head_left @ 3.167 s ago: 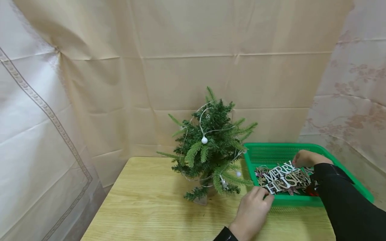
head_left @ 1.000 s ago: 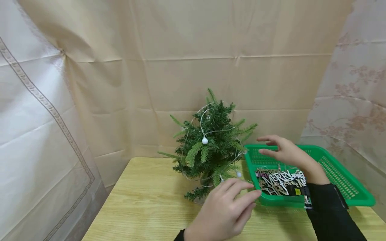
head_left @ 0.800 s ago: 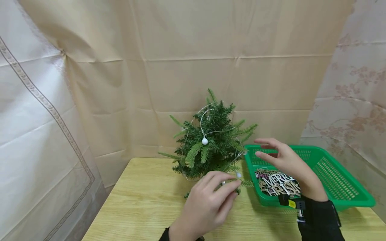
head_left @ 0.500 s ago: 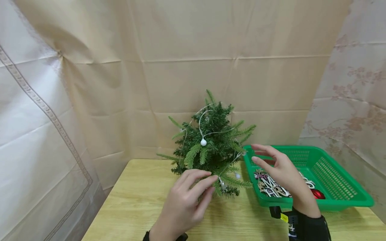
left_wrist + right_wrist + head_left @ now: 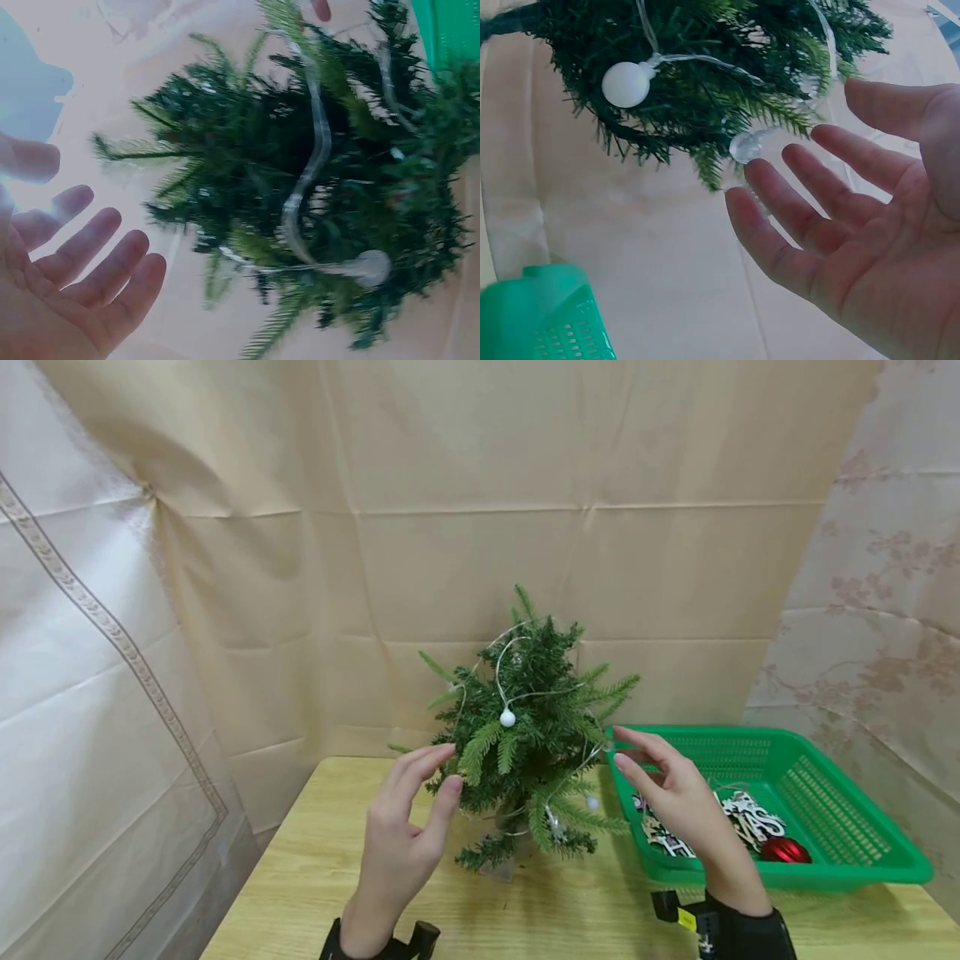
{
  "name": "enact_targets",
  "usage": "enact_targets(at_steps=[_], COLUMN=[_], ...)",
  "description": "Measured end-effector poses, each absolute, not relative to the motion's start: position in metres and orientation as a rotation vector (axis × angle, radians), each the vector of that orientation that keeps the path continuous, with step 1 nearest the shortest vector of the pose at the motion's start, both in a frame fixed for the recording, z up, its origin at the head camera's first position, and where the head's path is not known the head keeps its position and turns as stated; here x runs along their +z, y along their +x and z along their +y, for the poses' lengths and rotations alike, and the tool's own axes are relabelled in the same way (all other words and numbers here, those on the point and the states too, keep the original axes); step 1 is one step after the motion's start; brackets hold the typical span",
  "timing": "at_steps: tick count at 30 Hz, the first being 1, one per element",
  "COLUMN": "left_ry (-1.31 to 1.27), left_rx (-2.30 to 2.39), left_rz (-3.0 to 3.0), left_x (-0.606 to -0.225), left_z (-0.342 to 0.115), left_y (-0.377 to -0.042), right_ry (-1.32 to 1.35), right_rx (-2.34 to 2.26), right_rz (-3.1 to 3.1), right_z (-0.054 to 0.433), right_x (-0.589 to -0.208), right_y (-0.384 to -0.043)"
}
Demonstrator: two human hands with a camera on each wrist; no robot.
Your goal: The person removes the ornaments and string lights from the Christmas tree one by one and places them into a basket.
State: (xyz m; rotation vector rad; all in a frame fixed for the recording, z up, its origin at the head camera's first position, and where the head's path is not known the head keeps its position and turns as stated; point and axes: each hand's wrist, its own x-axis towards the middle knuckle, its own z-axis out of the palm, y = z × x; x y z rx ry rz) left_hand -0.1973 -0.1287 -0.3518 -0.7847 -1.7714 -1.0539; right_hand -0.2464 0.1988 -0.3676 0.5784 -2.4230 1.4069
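A small artificial Christmas tree point(image 5: 536, 735) stands upright on the table, wound with a clear-wired string of lights that carries white ball bulbs point(image 5: 507, 717). My left hand point(image 5: 405, 827) is at the tree's left side, fingers spread and relaxed, with nothing held. On the other side my right hand point(image 5: 675, 789) hovers by the tree's right branches and over the basket's near-left edge, also loosely spread and holding nothing. In the right wrist view a clear bulb point(image 5: 745, 148) hangs close to the fingertips point(image 5: 765, 171); whether they touch is unclear.
A green plastic basket point(image 5: 847, 868) on the right holds lettered cut-out ornaments point(image 5: 750, 818) and a shiny red bauble point(image 5: 785, 850). The wooden table point(image 5: 300, 877) reaches to a beige cloth backdrop point(image 5: 450, 552). Each wrist wears a camera.
My right hand has left the ornaments in the basket and come left to the tree. My left hand has moved from beside the basket, across the tree's front, to its left side.
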Motion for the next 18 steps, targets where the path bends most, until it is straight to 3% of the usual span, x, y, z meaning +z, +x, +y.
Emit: enact_targets(at_steps=[6, 13, 18], left_ry=[-0.79, -0.813, -0.813], left_rx=[-1.236, -1.443, -1.332], left_rz=[-1.877, -2.122, -2.265], left_x=[-0.351, -0.31, -0.276], left_z=[-0.133, -0.143, -0.141], left_y=[-0.209, -0.224, -0.234], right_ry=[0.536, 0.488, 0.472], right_rx=[1.465, 1.585, 1.561], right_rz=[-2.447, -2.479, -2.496], right_z=[0.194, 0.194, 0.198], right_x=[-0.373, -0.374, -0.366], right_y=[-0.251, -0.254, -0.257])
